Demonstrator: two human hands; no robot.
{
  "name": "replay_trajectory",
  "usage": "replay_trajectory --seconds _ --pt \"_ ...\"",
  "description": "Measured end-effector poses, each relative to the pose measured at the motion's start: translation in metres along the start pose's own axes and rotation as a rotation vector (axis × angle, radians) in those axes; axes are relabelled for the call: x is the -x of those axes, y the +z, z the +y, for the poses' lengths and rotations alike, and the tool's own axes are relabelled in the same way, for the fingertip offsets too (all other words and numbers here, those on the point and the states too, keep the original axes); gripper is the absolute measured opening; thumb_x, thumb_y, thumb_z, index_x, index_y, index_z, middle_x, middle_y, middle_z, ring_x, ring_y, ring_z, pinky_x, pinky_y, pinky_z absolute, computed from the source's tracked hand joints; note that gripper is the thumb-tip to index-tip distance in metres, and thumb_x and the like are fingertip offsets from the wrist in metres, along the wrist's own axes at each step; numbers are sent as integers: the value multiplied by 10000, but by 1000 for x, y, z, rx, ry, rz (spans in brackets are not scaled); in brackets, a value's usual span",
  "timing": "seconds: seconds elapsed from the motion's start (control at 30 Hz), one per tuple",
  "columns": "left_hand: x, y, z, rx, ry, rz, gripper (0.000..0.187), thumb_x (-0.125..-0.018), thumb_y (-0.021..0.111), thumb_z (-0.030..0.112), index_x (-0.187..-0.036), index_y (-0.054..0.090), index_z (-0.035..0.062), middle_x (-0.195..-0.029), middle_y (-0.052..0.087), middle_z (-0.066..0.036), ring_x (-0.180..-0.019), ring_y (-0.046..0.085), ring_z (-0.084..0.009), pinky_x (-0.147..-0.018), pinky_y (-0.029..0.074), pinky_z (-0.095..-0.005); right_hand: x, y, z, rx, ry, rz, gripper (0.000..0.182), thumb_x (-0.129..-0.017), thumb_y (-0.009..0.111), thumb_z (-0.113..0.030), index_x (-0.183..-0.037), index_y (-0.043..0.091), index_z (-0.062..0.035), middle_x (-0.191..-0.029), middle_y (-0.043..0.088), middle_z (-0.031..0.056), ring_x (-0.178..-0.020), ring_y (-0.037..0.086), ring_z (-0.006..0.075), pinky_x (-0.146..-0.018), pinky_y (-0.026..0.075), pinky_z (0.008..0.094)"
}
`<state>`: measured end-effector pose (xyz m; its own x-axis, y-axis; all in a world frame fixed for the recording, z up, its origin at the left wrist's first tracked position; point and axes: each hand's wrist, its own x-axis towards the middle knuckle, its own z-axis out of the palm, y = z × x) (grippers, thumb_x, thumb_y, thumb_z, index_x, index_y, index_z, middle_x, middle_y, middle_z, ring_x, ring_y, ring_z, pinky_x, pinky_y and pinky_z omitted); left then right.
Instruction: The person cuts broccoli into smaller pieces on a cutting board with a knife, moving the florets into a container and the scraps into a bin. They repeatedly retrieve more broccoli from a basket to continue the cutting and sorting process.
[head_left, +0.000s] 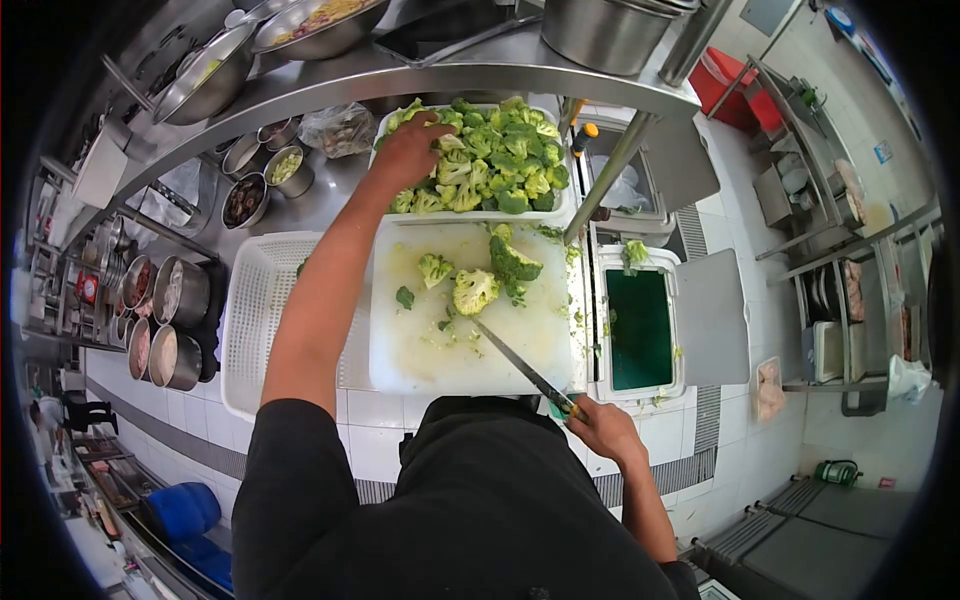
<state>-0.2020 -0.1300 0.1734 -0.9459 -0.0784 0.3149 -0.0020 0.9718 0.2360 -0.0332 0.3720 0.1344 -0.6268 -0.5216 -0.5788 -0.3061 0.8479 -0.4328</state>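
My left hand (408, 152) reaches over the left part of a white tray (476, 216) heaped with broccoli florets (500, 150); whether its fingers grip a piece cannot be made out. Below the tray lies a white cutting board (420, 350). On it are a large broccoli piece (512, 260), a cut floret (475, 291), a smaller floret (434, 269) and green crumbs. My right hand (606, 430) is closed round the handle of a knife (525, 370), whose blade points up and left across the board, its tip near the cut floret.
An empty-looking white perforated basket (255, 330) stands left of the board. To the right is an open bin (640, 330) with a green interior. A steel shelf (400, 85) spans above the tray, with a slanting post (620, 170). Small metal containers (288, 170) stand at upper left.
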Motion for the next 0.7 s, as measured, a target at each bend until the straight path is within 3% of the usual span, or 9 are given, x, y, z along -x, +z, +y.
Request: replay_trajectory --seconds 0.17,0.23,0.3,0.37,0.5,0.57,0.7 --pt "33 -9 11 152 -1 188 373 -915 654 127 -1280 718 171 -1362 647 -110 -1207 649 -297 -1019 524 -428 12 12 13 -132 43 46 318 -948 658 -370 -1109 613 -99 -869 716 237 -860 684 458 -762 518 549" --pt "69 -7 25 375 -229 27 358 -916 617 83 -1255 722 125 -1318 670 -119 -1162 667 -294 -979 535 -425 15 9 13 -156 52 41 311 -943 661 -366 -1088 623 -94 -871 718 231 -867 686 453 -764 516 544" --pt "107 14 29 381 -257 -326 395 -891 579 22 -1252 718 102 -1308 673 -122 -1147 664 -309 -983 531 -423 14 3 9 -213 34 0 309 -941 660 -372 -1067 630 -92 -853 713 225 -860 683 449 -761 511 546" --pt "148 66 5 346 -27 -266 400 -862 567 -2 -1217 725 90 -1294 680 -121 -1126 663 -323 -972 528 -424 3 2 2 -168 -27 -43 311 -944 655 -377 -1070 630 -94 -849 710 225 -858 680 451 -763 509 548" --pt "186 97 -11 241 -13 -230 373 -837 614 -14 -1187 713 69 -1173 698 -116 -1006 681 -298 -929 542 -362 -27 6 -25 -24 -194 -73 322 -955 641 -393 -1086 628 -99 -850 704 229 -857 672 461 -769 506 557" --pt "191 76 -5 360 -318 -322 374 -830 654 -8 -1193 704 65 -1161 687 -108 -1010 686 -284 -949 545 -347 -39 8 -35 16 -243 -103 327 -971 629 -402 -1088 623 -97 -864 706 234 -866 672 466 -777 509 558" --pt "231 46 2 575 -529 -169 366 -828 682 -14 -1187 706 55 -1145 683 -102 -974 685 -257 -909 554 -341 -59 9 -51 79 -254 -206 340 -994 603 -405 -1112 601 -85 -880 717 237 -881 684 464 -783 518 559"
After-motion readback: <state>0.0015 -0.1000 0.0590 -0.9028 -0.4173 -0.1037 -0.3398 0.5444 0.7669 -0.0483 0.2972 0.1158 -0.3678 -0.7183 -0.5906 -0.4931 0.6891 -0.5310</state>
